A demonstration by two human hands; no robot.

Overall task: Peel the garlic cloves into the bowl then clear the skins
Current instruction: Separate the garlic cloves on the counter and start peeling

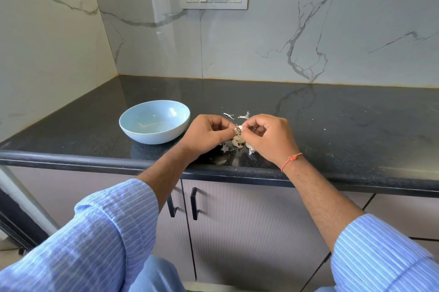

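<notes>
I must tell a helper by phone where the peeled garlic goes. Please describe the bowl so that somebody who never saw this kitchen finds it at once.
Start from the black countertop under the marble wall. The bowl stands on it near the front edge, just beside the left hand. It is the only dish there: round, pale blue, large next to the small garlic cloves and white skins.

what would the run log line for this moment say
step: peeling | both hands pinch garlic clove | left hand | right hand | bowl: looks empty | skins on counter
</notes>
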